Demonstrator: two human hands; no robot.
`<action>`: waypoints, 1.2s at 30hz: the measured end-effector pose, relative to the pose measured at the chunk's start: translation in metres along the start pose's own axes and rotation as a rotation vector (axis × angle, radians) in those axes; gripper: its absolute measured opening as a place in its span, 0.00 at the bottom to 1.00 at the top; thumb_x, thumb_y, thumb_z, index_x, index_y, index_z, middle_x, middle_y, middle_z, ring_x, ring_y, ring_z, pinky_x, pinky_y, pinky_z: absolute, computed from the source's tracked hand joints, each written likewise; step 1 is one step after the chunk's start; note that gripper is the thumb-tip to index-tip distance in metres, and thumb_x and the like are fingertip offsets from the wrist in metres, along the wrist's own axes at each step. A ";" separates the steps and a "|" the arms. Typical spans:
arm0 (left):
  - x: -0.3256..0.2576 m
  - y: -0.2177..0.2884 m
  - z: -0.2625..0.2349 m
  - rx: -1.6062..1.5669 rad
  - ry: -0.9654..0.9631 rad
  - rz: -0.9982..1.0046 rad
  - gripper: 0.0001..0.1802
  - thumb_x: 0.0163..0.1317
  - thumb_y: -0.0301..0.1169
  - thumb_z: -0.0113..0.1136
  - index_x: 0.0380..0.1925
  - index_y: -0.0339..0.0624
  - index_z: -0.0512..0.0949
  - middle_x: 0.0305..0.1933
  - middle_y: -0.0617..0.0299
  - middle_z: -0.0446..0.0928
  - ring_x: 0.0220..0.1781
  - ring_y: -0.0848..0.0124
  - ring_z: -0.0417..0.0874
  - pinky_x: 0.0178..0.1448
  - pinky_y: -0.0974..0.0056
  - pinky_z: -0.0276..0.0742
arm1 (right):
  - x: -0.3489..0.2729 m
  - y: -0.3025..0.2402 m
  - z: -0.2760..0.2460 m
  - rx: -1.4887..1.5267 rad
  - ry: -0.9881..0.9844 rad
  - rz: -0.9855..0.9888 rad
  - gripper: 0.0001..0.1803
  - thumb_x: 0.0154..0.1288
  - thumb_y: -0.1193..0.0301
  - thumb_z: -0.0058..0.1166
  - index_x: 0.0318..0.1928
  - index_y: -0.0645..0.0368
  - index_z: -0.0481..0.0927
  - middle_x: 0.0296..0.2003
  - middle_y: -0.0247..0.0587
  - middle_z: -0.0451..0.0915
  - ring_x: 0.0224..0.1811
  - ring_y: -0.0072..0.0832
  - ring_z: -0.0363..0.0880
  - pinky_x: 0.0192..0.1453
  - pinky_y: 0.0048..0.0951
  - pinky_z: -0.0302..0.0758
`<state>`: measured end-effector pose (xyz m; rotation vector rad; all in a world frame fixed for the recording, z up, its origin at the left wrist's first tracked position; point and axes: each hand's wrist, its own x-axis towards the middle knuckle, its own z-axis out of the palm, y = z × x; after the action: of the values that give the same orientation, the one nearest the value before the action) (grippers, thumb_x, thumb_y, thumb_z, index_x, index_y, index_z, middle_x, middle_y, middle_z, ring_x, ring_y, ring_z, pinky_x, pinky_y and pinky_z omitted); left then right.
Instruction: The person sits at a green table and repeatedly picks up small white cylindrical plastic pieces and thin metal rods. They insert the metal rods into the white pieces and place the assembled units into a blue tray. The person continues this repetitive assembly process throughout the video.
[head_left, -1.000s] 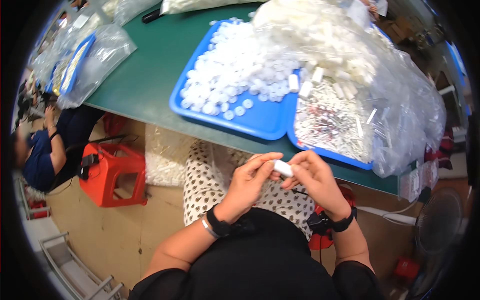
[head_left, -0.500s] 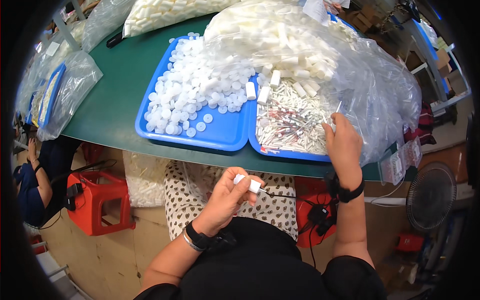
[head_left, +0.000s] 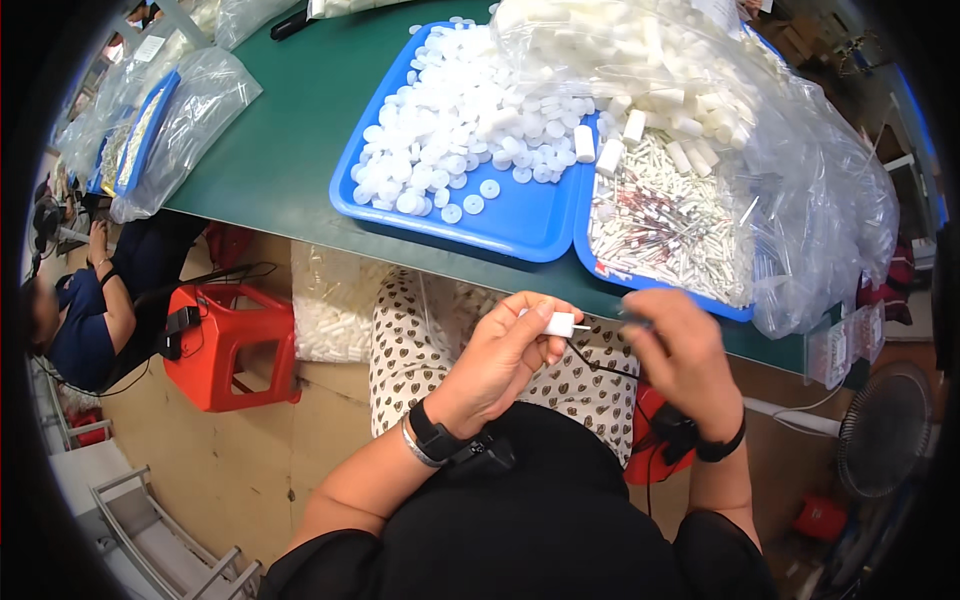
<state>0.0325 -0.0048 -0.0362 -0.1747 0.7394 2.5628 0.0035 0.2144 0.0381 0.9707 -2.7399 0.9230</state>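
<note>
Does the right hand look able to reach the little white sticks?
Probably yes: the right hand is near the right-hand blue tray, and the little white sticks by its front edge lie uncovered.

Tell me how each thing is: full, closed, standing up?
Left grip, closed around a white piece
Right grip, blurred; closed or open, can't tell
Left blue tray, partly covered with discs
Right blue tray, filled with small white sticks
Clear bag, bulging with pale cylinders
Left red stool, standing upright
Fan, can't tell if spinning

left hand [head_left: 510, 350]: thumb and fingers pinched, near frame centre
right hand [head_left: 692, 358]: blurred, fingers bent, right of centre
forearms [head_left: 365, 488]: slanted inward, lower frame
</note>
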 end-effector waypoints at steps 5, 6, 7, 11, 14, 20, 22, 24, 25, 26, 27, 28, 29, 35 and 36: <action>-0.003 -0.006 0.008 0.046 0.077 0.087 0.12 0.76 0.36 0.50 0.45 0.38 0.73 0.39 0.63 0.76 0.36 0.79 0.75 0.44 0.73 0.73 | 0.002 -0.017 0.024 0.116 -0.030 0.005 0.17 0.58 0.79 0.63 0.49 0.66 0.77 0.36 0.49 0.80 0.36 0.43 0.80 0.39 0.38 0.76; -0.003 -0.009 0.006 0.065 0.097 0.114 0.12 0.76 0.36 0.49 0.46 0.38 0.73 0.39 0.63 0.76 0.36 0.79 0.76 0.44 0.72 0.74 | 0.002 -0.017 0.028 0.131 -0.023 0.009 0.18 0.58 0.79 0.63 0.49 0.66 0.76 0.36 0.49 0.79 0.35 0.43 0.79 0.38 0.38 0.76; -0.003 -0.011 0.006 0.083 0.118 0.141 0.12 0.76 0.36 0.49 0.47 0.38 0.73 0.39 0.63 0.76 0.37 0.78 0.76 0.45 0.72 0.74 | 0.002 -0.017 0.032 0.134 -0.013 0.013 0.17 0.59 0.79 0.63 0.49 0.66 0.76 0.35 0.49 0.79 0.35 0.43 0.79 0.37 0.38 0.76; -0.005 -0.012 0.006 0.086 0.150 0.178 0.12 0.76 0.36 0.50 0.49 0.39 0.71 0.40 0.63 0.76 0.38 0.78 0.76 0.47 0.72 0.75 | 0.000 -0.014 0.045 0.094 0.018 0.007 0.16 0.61 0.78 0.62 0.49 0.67 0.76 0.34 0.49 0.79 0.33 0.43 0.80 0.36 0.37 0.76; -0.005 -0.014 0.002 0.105 0.153 0.193 0.11 0.76 0.35 0.50 0.50 0.39 0.71 0.43 0.63 0.75 0.39 0.78 0.76 0.48 0.72 0.75 | -0.001 -0.015 0.049 0.180 0.021 0.063 0.15 0.62 0.78 0.61 0.49 0.67 0.76 0.35 0.50 0.79 0.33 0.42 0.80 0.36 0.36 0.76; -0.009 -0.024 -0.005 0.569 0.145 0.336 0.10 0.75 0.31 0.51 0.52 0.40 0.72 0.50 0.66 0.70 0.43 0.81 0.72 0.49 0.73 0.71 | -0.008 -0.013 0.062 0.312 0.035 0.186 0.14 0.64 0.77 0.60 0.49 0.66 0.76 0.36 0.50 0.80 0.33 0.42 0.81 0.37 0.35 0.77; -0.010 -0.021 -0.007 0.580 0.103 0.295 0.12 0.73 0.29 0.52 0.54 0.40 0.72 0.50 0.65 0.69 0.45 0.81 0.71 0.51 0.72 0.70 | -0.008 -0.011 0.061 0.300 0.001 0.137 0.14 0.63 0.78 0.59 0.49 0.66 0.76 0.36 0.50 0.80 0.34 0.43 0.82 0.37 0.36 0.77; -0.009 -0.019 -0.011 0.810 -0.018 0.379 0.19 0.68 0.25 0.54 0.59 0.40 0.71 0.55 0.62 0.69 0.55 0.74 0.71 0.62 0.67 0.68 | -0.006 -0.012 0.056 0.273 -0.055 0.027 0.14 0.63 0.80 0.57 0.49 0.66 0.76 0.35 0.51 0.80 0.35 0.45 0.82 0.38 0.37 0.77; -0.009 -0.020 -0.009 0.803 -0.037 0.402 0.20 0.68 0.25 0.54 0.60 0.40 0.71 0.58 0.60 0.69 0.59 0.72 0.70 0.65 0.65 0.66 | -0.006 -0.014 0.059 0.291 -0.048 0.005 0.14 0.62 0.81 0.57 0.49 0.66 0.77 0.36 0.51 0.80 0.36 0.46 0.82 0.39 0.38 0.77; -0.009 -0.023 -0.003 0.796 -0.055 0.424 0.21 0.67 0.24 0.55 0.61 0.40 0.71 0.61 0.59 0.68 0.63 0.70 0.69 0.68 0.63 0.64 | -0.005 -0.016 0.062 0.310 -0.042 -0.018 0.14 0.61 0.82 0.56 0.49 0.66 0.77 0.36 0.51 0.80 0.37 0.47 0.82 0.39 0.39 0.78; -0.009 -0.025 -0.001 0.788 -0.074 0.449 0.22 0.66 0.24 0.55 0.62 0.40 0.71 0.64 0.57 0.68 0.67 0.68 0.68 0.71 0.61 0.63 | -0.005 -0.016 0.064 0.327 -0.036 -0.041 0.14 0.61 0.83 0.55 0.49 0.66 0.77 0.36 0.52 0.80 0.37 0.48 0.82 0.40 0.40 0.78; -0.009 -0.026 -0.004 0.687 -0.106 0.367 0.25 0.66 0.24 0.55 0.64 0.40 0.70 0.71 0.54 0.65 0.72 0.64 0.65 0.75 0.59 0.58 | -0.006 -0.014 0.066 0.347 -0.050 -0.043 0.15 0.60 0.85 0.53 0.49 0.66 0.76 0.37 0.53 0.80 0.38 0.49 0.82 0.41 0.41 0.78; -0.008 -0.027 -0.005 0.646 -0.108 0.350 0.24 0.66 0.24 0.54 0.64 0.40 0.70 0.71 0.54 0.65 0.72 0.65 0.65 0.74 0.59 0.59 | -0.007 -0.014 0.069 0.354 -0.052 -0.032 0.15 0.60 0.85 0.53 0.49 0.66 0.76 0.37 0.54 0.80 0.38 0.50 0.82 0.41 0.41 0.78; -0.007 -0.018 -0.004 0.309 -0.089 0.086 0.27 0.71 0.30 0.50 0.69 0.42 0.64 0.72 0.54 0.65 0.71 0.66 0.67 0.73 0.61 0.61 | -0.006 -0.010 0.082 0.317 -0.037 -0.005 0.16 0.63 0.82 0.55 0.51 0.65 0.74 0.39 0.54 0.79 0.40 0.52 0.81 0.41 0.43 0.78; -0.008 -0.010 -0.001 0.234 -0.081 0.028 0.27 0.72 0.32 0.49 0.70 0.42 0.62 0.72 0.54 0.64 0.72 0.66 0.66 0.73 0.61 0.61 | -0.002 -0.012 0.084 0.288 -0.039 -0.004 0.16 0.63 0.80 0.55 0.52 0.64 0.73 0.40 0.53 0.79 0.40 0.52 0.80 0.41 0.43 0.78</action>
<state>0.0447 -0.0011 -0.0402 0.0151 1.0078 2.4684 0.0217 0.1601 -0.0250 1.0444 -2.6830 1.3390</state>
